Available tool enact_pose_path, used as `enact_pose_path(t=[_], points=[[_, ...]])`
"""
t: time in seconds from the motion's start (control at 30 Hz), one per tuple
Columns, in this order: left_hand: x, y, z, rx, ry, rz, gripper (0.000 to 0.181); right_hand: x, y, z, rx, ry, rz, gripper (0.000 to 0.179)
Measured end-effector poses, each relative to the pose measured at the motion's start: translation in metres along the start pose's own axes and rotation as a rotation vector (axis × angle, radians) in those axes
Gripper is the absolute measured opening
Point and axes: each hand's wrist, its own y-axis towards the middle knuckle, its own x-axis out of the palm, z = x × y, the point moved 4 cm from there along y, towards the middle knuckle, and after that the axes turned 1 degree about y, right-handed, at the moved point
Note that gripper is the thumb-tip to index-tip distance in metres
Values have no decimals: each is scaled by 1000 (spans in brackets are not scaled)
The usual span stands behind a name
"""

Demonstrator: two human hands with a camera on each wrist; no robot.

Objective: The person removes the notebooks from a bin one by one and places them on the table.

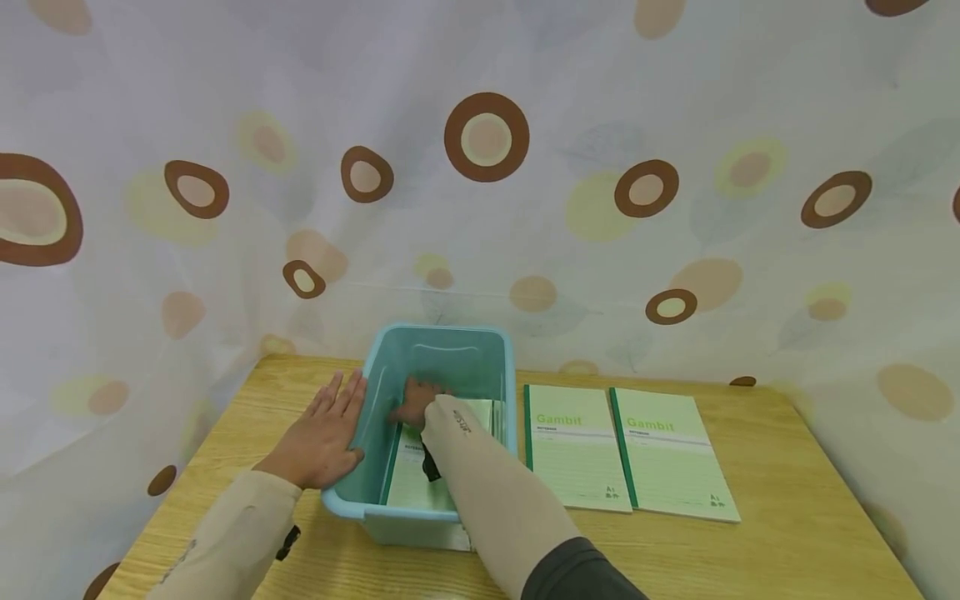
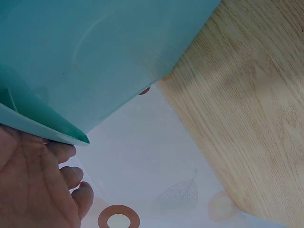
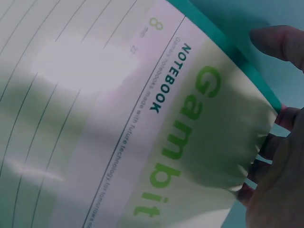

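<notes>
My left hand point(image 1: 322, 437) rests on the left rim of a light blue plastic bin point(image 1: 450, 336), fingers straight and spread. In the left wrist view its palm point(image 2: 33, 185) lies against the overhanging rim. My right hand point(image 1: 415, 403) reaches down inside the bin, at the top edge of a pale green Gambit notebook point(image 1: 411, 485) with a dark green spine. The right wrist view shows the fingertips touching that notebook's point(image 3: 190, 128) top edge, while the thumb point(image 3: 273, 42) stands apart beyond the spine. My right forearm covers part of the notebook.
Two similar Gambit notebooks point(image 1: 573, 446) point(image 1: 671, 454) lie side by side, right of the bin, on a wooden table point(image 1: 780, 467). Behind the table hangs a white patterned cloth point(image 1: 420, 225), close to the bin's far end.
</notes>
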Motion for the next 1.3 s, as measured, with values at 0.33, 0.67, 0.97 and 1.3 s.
enact_pose_path(t=[0.33,0.67,0.97,1.3], points=[[-1,0,2,-6,-10,-19,78,-3,5,-1,-39,-15,-1,59],[-2,-1,2,-7,-15,-17,78,-11,1,-9,50,-142,86,67],[-2,-1,2,-13,-15,-22,79,-15,7,-12,54,-217,162,65],[-2,1,2,-30,1,-38,79,-35,5,-24,34,-317,280,55]])
